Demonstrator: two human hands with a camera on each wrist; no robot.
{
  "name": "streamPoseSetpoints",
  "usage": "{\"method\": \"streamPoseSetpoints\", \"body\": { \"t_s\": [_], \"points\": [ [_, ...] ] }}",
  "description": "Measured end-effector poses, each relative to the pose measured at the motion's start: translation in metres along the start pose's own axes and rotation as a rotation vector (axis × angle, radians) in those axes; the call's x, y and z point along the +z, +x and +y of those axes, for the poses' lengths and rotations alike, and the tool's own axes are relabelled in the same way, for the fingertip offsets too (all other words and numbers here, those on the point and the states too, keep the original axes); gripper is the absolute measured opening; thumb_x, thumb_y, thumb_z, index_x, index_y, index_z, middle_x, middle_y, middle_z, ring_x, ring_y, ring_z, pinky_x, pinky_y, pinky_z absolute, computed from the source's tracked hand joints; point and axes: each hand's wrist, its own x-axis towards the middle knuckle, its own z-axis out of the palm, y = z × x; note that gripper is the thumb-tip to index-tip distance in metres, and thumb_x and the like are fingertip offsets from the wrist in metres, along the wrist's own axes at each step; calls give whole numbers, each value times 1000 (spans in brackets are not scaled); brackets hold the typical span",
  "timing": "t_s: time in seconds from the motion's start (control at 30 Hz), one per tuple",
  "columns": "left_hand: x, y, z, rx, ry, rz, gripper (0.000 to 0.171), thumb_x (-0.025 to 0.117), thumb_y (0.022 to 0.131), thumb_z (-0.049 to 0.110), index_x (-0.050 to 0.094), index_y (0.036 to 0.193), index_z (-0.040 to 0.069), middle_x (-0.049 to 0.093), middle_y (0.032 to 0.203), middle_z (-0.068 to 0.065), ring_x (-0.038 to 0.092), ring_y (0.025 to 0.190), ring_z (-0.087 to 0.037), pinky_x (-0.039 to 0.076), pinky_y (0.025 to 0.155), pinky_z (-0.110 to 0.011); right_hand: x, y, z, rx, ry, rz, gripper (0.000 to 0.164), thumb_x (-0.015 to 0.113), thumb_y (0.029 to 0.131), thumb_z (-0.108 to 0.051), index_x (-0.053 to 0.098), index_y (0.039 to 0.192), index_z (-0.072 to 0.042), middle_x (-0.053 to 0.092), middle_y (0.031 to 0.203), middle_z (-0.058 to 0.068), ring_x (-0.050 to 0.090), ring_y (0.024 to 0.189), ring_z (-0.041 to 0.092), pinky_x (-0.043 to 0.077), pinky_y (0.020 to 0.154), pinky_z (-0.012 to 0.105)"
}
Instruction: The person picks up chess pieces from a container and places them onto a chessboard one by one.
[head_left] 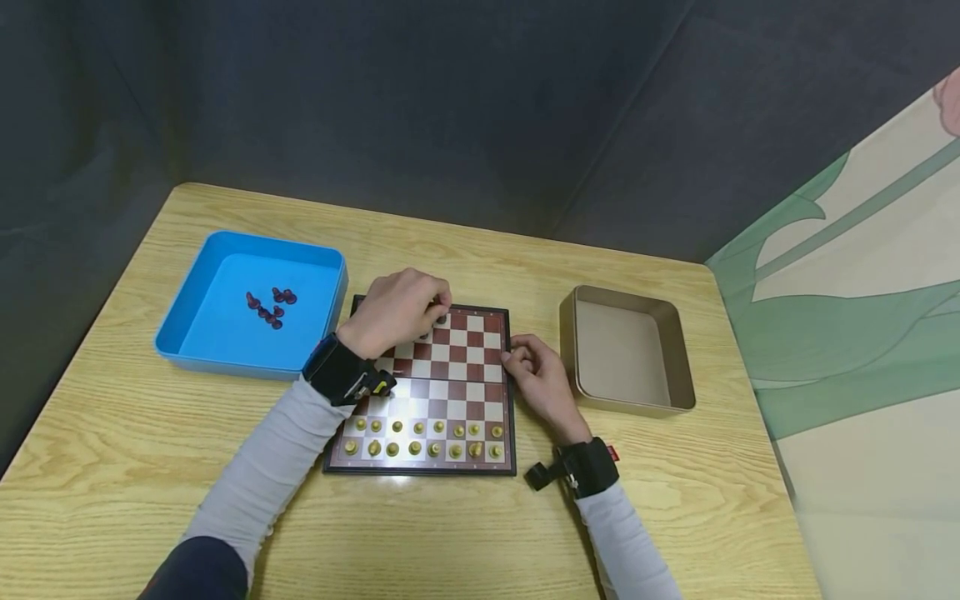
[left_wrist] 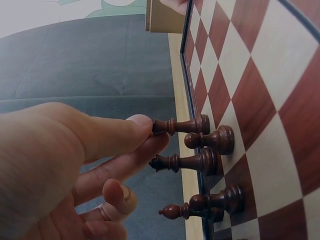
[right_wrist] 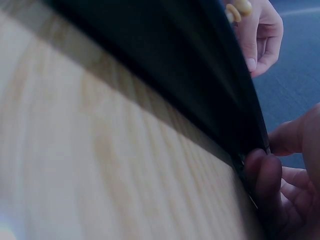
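Note:
My left hand [head_left: 397,308] reaches over the far side of a brown-and-cream chessboard [head_left: 467,367]. In the left wrist view, its thumb and index finger pinch the top of a tall dark chess piece [left_wrist: 182,126] standing at the board's far edge. Beside that piece are another tall dark piece [left_wrist: 192,162], a bishop [left_wrist: 175,211] and two pawns, one of them a pawn [left_wrist: 220,140] just in front. The right hand [head_left: 543,383] grips the board's right edge between thumb and curled fingers. Two rows of gold chess pieces [head_left: 438,427] stand on the near side.
A blue tray [head_left: 232,364] at the left holds several dark chess pieces [head_left: 264,313]. To the right of the board stands a tan metal box [head_left: 626,405]. Dark cloth [head_left: 450,125] hangs behind the wooden table [head_left: 420,533].

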Motion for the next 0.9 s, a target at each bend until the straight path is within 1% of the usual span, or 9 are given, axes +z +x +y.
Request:
{"method": "streamPoseSetpoints", "body": {
  "t_s": [0.3, 0.53, 0.63, 0.77, 0.9],
  "points": [
    [0, 0, 2, 0, -5, -15, 10, 52, 86, 24, 62, 85, 20, 50, 72, 10, 44, 54, -9, 36, 45, -27, -1, 0, -1, -9, 6, -4, 23, 55, 84, -5, 50, 103, 6, 49, 71, 16, 42, 56, 15, 35, 47, 20],
    [-2, -1, 2, -11, -2, -24, 10, 52, 86, 26, 61, 87, 20, 50, 74, 10, 44, 54, -9, 35, 45, -27, 0, 0, -2, -8, 2, -3, 24, 55, 84, -6, 50, 104, 5, 49, 72, 16, 43, 57, 15, 36, 49, 20],
    [-5, -1, 3, -15, 5, -5, 8, 54, 85, 26, 60, 87, 21, 50, 76, 11, 44, 55, -9, 35, 44, -27, 0, -1, -2, -8, 6, -6, 24, 55, 84, -6, 50, 104, 6, 50, 73, 16, 43, 57, 15, 36, 49, 20],
    [-14, -3, 5, -19, 15, 41, 5, 56, 84, 27, 59, 85, 23, 51, 79, 11, 43, 56, -9, 34, 43, -28, 0, -1, -1, -6, 6, -1, 24, 55, 84, -6, 50, 104, 5, 50, 73, 17, 43, 56, 16, 36, 48, 21],
    [-24, -7, 5, -42, 37, 66, 6, 56, 83, 30, 58, 86, 25, 53, 84, 12, 42, 55, -10, 33, 41, -28, -1, 2, 16, -7, -18, 18, 22, 57, 84, -14, 52, 103, -3, 52, 73, 9, 44, 56, 15, 38, 50, 23]
  ]
}}
